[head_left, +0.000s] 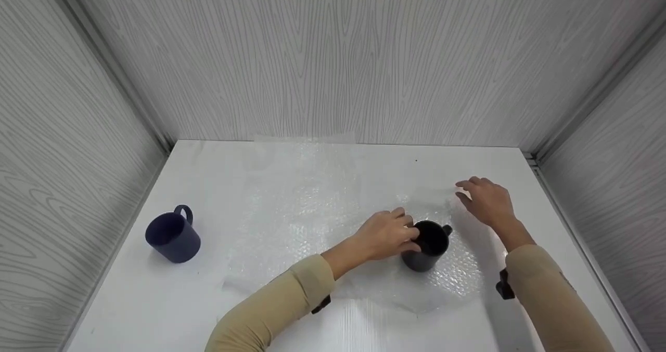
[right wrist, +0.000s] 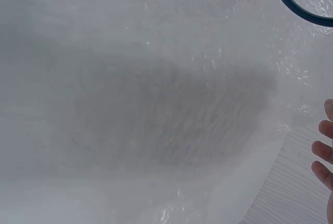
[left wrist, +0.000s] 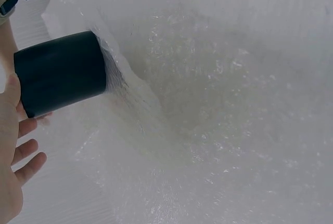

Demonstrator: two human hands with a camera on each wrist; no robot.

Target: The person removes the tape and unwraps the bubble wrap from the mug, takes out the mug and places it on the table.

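A black mug [head_left: 424,253] stands on a sheet of clear bubble wrap [head_left: 307,206], its mouth tilted a little toward my left hand [head_left: 387,235]. That hand grips the mug by its rim, thumb on one side and a finger curled at the other. In the left wrist view, the mug's dark side [left wrist: 62,73] shows, with its base against a raised fold of wrap. My right hand [head_left: 486,201] hovers past the mug's handle, near the right end of the wrap, its fingers loosely bent and apart. The handle [right wrist: 299,8] appears as a dark loop in the right wrist view.
A dark blue mug [head_left: 174,237] stands on the left of the white table [head_left: 177,315], handle pointing back. Grey wood-patterned panels [head_left: 312,61] rise behind and on both sides. The wrap's back edge reaches the rear panel.
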